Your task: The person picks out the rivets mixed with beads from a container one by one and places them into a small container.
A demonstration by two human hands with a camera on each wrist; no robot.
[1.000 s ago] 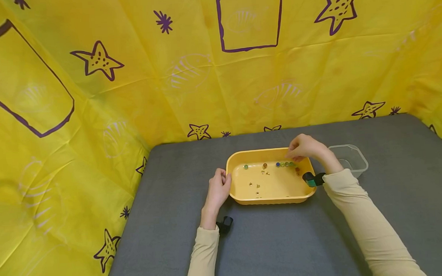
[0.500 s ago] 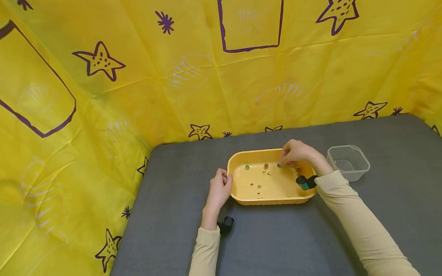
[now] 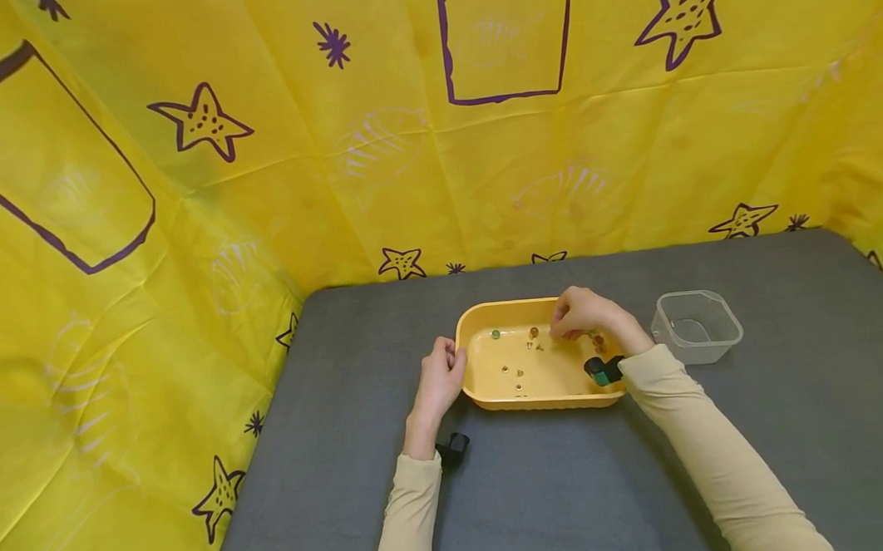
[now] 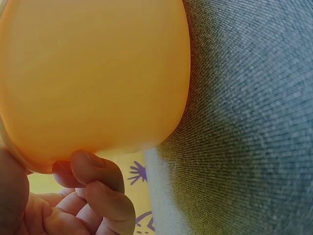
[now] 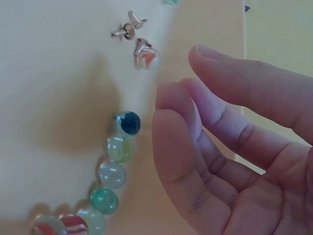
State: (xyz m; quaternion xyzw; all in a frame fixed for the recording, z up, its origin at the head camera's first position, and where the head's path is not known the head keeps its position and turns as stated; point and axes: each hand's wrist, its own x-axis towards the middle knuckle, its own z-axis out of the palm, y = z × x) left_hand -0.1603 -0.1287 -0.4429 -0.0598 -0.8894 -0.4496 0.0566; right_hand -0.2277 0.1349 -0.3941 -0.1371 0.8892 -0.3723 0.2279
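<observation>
Grey table (image 3: 565, 485) is lying under both hands. Yellow plastic tray (image 3: 555, 379) is sitting between them; clear plastic container (image 3: 709, 353) is standing right of the right hand (image 3: 586, 311). That hand is hovering in the tray, fingers loosely curving, thumb apart, holding nothing. Left hand (image 3: 441, 371) is gripping the tray's left end. Glass marbles (image 5: 112, 175) are lining up beside right fingertips; metal rivet-like fasteners (image 5: 129, 32) are lying between the hands.
</observation>
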